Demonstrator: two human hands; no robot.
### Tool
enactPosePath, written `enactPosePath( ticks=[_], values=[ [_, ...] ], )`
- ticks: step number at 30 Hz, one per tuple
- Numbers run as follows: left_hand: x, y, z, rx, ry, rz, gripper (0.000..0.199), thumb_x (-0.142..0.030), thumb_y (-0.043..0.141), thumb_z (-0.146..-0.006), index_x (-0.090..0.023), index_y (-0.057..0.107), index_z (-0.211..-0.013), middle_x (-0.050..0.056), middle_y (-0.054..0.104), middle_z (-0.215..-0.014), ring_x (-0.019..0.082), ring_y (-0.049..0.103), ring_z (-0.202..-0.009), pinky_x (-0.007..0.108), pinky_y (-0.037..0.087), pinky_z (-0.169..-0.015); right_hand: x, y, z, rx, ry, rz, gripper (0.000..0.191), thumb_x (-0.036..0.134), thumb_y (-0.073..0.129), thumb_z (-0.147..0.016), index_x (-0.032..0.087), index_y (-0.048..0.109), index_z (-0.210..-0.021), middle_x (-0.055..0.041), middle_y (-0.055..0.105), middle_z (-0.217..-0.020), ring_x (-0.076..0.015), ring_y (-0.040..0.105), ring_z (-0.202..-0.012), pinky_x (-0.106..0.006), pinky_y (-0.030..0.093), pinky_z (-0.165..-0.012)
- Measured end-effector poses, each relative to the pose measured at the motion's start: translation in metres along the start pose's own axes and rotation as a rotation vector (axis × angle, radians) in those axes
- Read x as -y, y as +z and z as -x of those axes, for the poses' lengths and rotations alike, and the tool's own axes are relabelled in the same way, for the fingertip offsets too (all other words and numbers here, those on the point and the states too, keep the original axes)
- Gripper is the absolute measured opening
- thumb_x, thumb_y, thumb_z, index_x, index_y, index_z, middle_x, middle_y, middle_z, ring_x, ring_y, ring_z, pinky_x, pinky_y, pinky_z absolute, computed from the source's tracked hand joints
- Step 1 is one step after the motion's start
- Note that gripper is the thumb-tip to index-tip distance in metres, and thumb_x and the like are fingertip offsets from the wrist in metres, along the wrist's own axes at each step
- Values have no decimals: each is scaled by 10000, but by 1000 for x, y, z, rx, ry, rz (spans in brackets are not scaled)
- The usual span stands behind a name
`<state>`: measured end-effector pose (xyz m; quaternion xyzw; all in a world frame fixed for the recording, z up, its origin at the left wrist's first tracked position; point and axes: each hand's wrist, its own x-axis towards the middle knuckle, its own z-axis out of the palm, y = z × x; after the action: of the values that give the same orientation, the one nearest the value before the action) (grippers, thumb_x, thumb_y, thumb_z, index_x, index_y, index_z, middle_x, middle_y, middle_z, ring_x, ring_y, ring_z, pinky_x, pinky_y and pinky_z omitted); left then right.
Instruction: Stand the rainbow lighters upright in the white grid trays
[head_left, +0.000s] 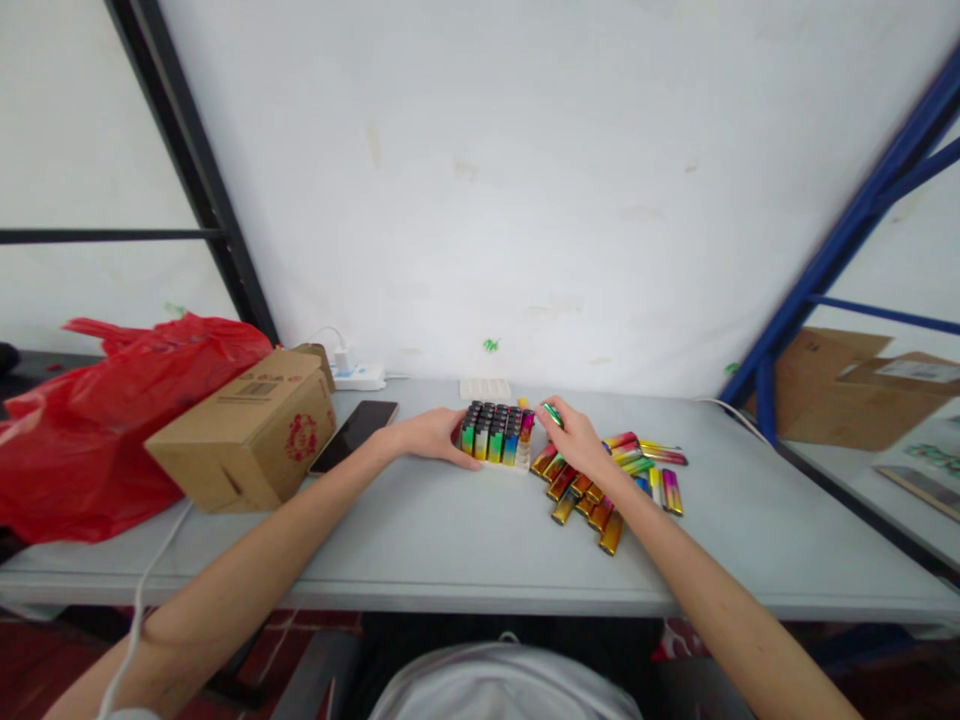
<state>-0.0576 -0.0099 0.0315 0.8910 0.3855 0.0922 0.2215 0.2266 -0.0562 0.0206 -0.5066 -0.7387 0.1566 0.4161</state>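
Rows of lighters (491,432) with black tops and shiny coloured bodies stand upright in a white tray (506,467). My left hand (439,436) is wrapped round the left end of this block, thumb at the front and fingers partly hidden behind it. Bare slots show at the tray's front right corner. Just right of the tray, my right hand (571,436) is closed on a green lighter (553,414). Below that hand and forearm lies a loose pile of metallic lighters (589,495), mostly gold, red and multicoloured, partly covered by the arm.
A cardboard box (247,430), a red plastic bag (112,430) and a dark phone (355,437) occupy the left side. Another white tray (484,388) lies near the wall, with a power strip (360,377) farther left. A blue metal frame (832,260) slants along the right.
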Motion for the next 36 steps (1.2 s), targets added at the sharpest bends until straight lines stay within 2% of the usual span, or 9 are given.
enactPosePath(
  ticks=[4, 7, 15, 22, 25, 31, 36],
  values=[
    [-2, -1, 1, 3, 4, 7, 846, -722, 787, -650, -224, 598, -1307, 51, 749, -1159, 268, 701, -970, 301, 515, -796, 2, 2, -1, -98, -39, 140, 525, 601, 428, -966, 220, 448, -607, 33, 418, -558, -137, 400, -574, -269, 308, -583],
    [-2, -1, 1, -6, -14, -16, 837, -727, 786, -638, -221, 615, -1282, 53, 753, -1133, 270, 701, -951, 299, 510, -773, 3, 2, 0, -133, -43, 170, 567, 597, 447, -942, 225, 348, -526, 40, 310, -509, -118, 309, -534, -277, 244, -551],
    [-1, 1, 0, -7, -8, -11, 839, -725, 788, -635, -217, 610, -1278, 56, 750, -1151, 271, 701, -966, 298, 511, -787, 3, -1, 0, -146, -45, 156, 400, 449, 459, -877, 232, 357, -557, 39, 346, -527, -121, 347, -541, -271, 237, -548],
    [-2, 0, 0, -9, -28, 3, 855, -712, 797, -624, -226, 601, -1299, 55, 753, -1126, 284, 702, -965, 316, 520, -801, 9, -3, 1, -147, -64, 132, 482, 569, 464, -953, 224, 412, -621, 46, 368, -563, -124, 337, -570, -265, 271, -569],
    [-3, -1, 1, -6, -21, 2, 845, -707, 798, -631, -221, 605, -1295, 58, 750, -1137, 286, 701, -970, 319, 520, -807, 6, -2, 1, -143, -53, 152, 491, 543, 470, -931, 226, 371, -569, 41, 337, -541, -122, 322, -554, -273, 245, -557],
    [-2, 0, 0, -6, -9, -1, 835, -710, 797, -643, -215, 611, -1290, 52, 753, -1145, 275, 702, -951, 308, 518, -777, 3, 0, 0, -134, -40, 176, 360, 420, 462, -866, 230, 377, -572, 34, 356, -538, -130, 361, -554, -279, 234, -565],
    [-1, 0, 1, 1, 3, 9, 840, -710, 795, -652, -231, 597, -1314, 43, 751, -1163, 267, 704, -955, 298, 516, -779, 7, -3, 2, -138, -50, 158, 390, 502, 456, -947, 228, 465, -670, 42, 412, -574, -136, 384, -574, -269, 288, -591]
  ],
)
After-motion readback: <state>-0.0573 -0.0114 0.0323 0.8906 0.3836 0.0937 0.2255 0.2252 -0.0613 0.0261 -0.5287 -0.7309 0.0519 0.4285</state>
